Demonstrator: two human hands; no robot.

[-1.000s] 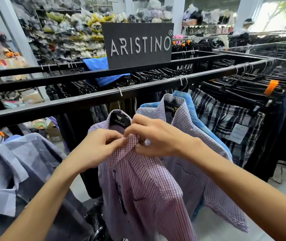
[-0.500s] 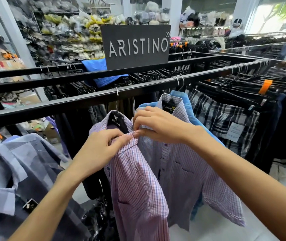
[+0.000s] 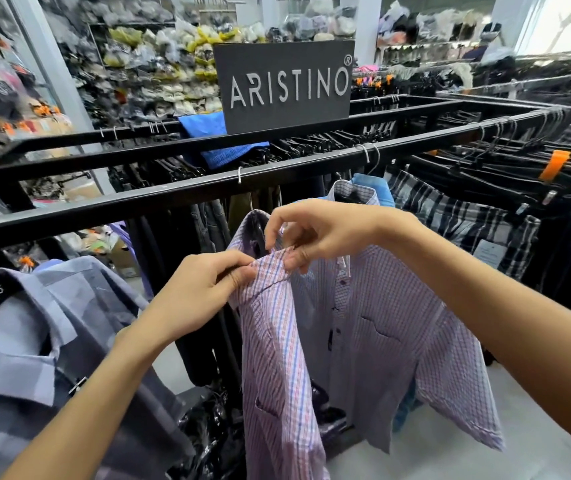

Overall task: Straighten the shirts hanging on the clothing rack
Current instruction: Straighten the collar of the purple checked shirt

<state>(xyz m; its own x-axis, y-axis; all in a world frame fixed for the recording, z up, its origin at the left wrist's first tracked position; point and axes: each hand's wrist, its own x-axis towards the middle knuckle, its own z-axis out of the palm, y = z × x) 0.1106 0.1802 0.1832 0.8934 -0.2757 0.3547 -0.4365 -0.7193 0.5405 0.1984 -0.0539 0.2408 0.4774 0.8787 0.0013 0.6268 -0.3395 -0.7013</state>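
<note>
Pink striped shirt hanging from black clothing rack, left hand and right hand both pinched closed on its collar, checked shirt just behind

Your left hand and right hand both pinch the collar of the pink striped shirt, which hangs from the black rack rail. Just beside it on the right hangs a checked shirt with dark buttons and a chest pocket, and a grey-blue shirt hangs at your left. Behind the rail stands a dark ARISTINO sign.
</note>
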